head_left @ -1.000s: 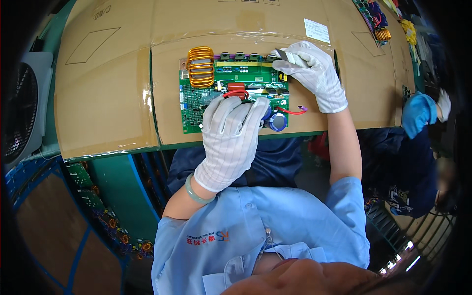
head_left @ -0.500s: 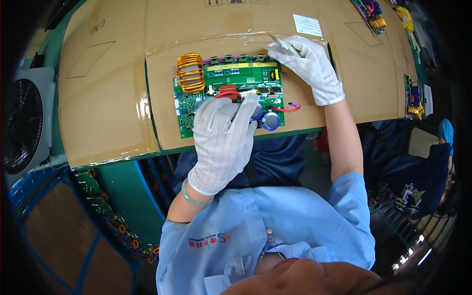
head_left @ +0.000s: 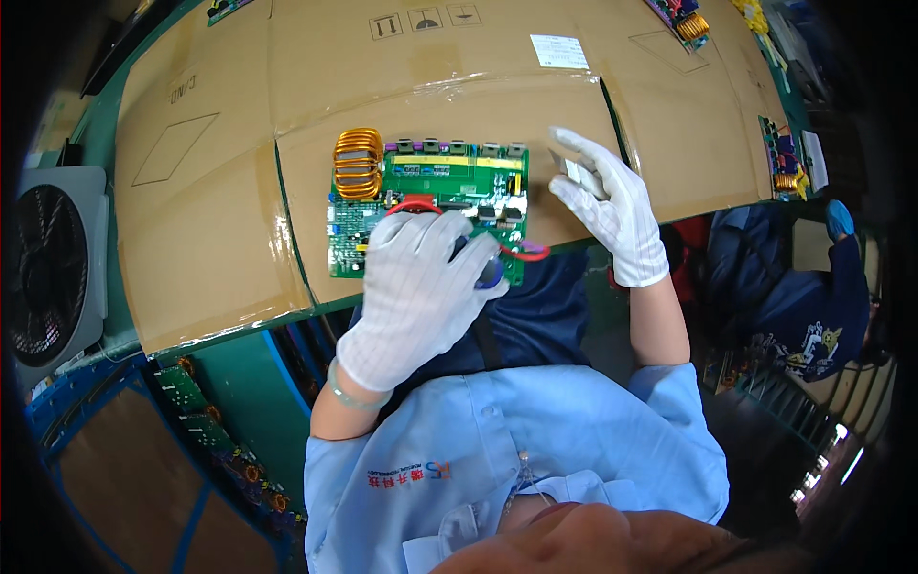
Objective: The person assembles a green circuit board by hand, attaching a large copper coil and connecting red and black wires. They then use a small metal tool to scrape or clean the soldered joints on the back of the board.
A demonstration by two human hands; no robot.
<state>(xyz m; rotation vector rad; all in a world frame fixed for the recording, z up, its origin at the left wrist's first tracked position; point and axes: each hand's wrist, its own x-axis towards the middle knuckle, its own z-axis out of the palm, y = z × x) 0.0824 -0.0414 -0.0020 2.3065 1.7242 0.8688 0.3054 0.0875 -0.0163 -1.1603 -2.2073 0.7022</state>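
A green circuit board (head_left: pixel 459 182) lies on cardboard in front of me, with a copper-wound coil (head_left: pixel 358 165) at its far left corner. My left hand (head_left: pixel 421 287), in a white striped glove, rests over its near part, fingers bent around the blue cylindrical capacitors (head_left: pixel 491 274) and covering most of them. A red wire (head_left: pixel 415 205) loops out just beyond those fingers. To the right of the board and apart from it, my gloved right hand (head_left: pixel 612 206) holds a small flat grey tool with a pointed tip (head_left: pixel 571 170) between thumb and fingers; its exact kind is unclear.
Taped cardboard (head_left: pixel 210 230) covers the table. More boards with coils lie at the far right (head_left: pixel 681 24) and right edge (head_left: pixel 784 163). A grey fan (head_left: pixel 57 249) stands at left. A person in dark clothing (head_left: pixel 789 287) is at the right; boards stand in a rack (head_left: pixel 229 445) lower left.
My right hand has drawn back from the board's far right corner, nearer to me, with the grey tool. My left hand has shifted to cover more of the capacitors. The view has shifted slightly.
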